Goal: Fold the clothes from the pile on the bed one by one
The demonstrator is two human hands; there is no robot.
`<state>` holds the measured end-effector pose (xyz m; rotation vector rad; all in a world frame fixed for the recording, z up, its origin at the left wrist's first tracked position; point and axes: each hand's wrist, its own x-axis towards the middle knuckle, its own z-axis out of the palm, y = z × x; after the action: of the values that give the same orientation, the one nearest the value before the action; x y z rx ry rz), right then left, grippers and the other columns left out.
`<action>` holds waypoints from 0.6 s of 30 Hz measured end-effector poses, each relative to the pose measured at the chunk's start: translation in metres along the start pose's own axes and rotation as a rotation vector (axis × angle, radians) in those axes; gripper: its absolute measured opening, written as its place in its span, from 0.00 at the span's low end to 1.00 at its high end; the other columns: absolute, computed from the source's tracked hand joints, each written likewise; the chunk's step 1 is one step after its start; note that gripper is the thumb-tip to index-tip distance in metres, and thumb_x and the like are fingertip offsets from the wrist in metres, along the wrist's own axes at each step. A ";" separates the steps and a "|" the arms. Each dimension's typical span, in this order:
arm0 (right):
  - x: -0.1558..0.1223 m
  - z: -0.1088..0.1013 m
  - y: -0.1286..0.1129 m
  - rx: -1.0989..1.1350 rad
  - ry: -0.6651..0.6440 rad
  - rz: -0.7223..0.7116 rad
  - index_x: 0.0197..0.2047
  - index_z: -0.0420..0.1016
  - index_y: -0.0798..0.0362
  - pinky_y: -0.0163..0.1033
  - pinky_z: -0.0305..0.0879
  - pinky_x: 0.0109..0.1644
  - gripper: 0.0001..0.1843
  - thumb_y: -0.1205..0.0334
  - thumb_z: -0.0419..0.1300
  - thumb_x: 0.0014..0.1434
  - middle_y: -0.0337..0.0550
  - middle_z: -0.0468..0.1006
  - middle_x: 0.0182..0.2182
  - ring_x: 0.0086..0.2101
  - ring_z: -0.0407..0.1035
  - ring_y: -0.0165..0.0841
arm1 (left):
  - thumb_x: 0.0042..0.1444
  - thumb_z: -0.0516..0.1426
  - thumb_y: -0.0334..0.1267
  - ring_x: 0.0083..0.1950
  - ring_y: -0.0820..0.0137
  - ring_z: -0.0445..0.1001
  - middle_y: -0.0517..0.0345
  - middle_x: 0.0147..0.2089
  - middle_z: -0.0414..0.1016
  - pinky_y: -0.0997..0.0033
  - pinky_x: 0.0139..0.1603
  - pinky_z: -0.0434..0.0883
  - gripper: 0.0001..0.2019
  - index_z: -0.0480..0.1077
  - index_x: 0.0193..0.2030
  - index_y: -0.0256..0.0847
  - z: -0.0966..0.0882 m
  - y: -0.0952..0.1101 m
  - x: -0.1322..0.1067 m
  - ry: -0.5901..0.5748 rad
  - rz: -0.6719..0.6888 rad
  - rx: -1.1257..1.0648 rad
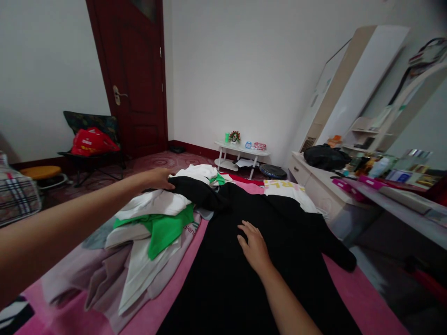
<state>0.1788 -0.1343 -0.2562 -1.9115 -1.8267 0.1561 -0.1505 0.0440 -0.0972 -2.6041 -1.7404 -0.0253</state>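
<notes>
A black garment (265,260) lies spread over a pink bed sheet (174,298). My right hand (253,244) rests flat on its middle, fingers stretched out and open. My left hand (159,178) reaches far forward and is closed on the black sleeve (197,191) at the garment's far left corner. Next to that hand lies a pile of white and green clothes (153,223), with grey cloth under it.
A white garment with yellow letters (288,188) lies at the bed's far end. A white dresser (324,186) with a black bag and clutter stands right. A low white table (240,151), a dark red door (136,79) and a chair with a red bag (91,141) stand behind.
</notes>
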 end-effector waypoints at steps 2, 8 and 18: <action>-0.001 0.000 -0.001 -0.002 0.006 -0.015 0.56 0.70 0.53 0.51 0.46 0.67 0.21 0.62 0.49 0.61 0.47 0.64 0.61 0.62 0.55 0.39 | 0.49 0.57 0.42 0.44 0.65 0.73 0.54 0.43 0.77 0.75 0.43 0.66 0.23 0.71 0.52 0.39 -0.004 -0.002 0.006 -0.100 0.019 -0.076; -0.005 0.000 -0.005 -0.022 0.022 -0.067 0.55 0.71 0.53 0.54 0.50 0.66 0.21 0.65 0.49 0.61 0.47 0.66 0.60 0.61 0.57 0.40 | 0.41 0.61 0.36 0.37 0.66 0.73 0.56 0.31 0.76 0.73 0.38 0.65 0.09 0.76 0.32 0.39 -0.018 0.021 0.010 -0.116 -0.010 -0.039; -0.007 0.003 -0.005 0.028 0.057 -0.152 0.54 0.72 0.54 0.47 0.57 0.63 0.20 0.65 0.49 0.61 0.48 0.69 0.57 0.57 0.62 0.38 | 0.59 0.48 0.32 0.48 0.59 0.71 0.45 0.48 0.69 0.62 0.46 0.65 0.13 0.70 0.47 0.34 -0.070 0.164 -0.025 0.495 0.298 0.031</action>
<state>0.1726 -0.1406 -0.2590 -1.7326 -1.9127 0.0747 -0.0091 -0.0425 -0.0276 -2.5126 -1.1732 -0.5782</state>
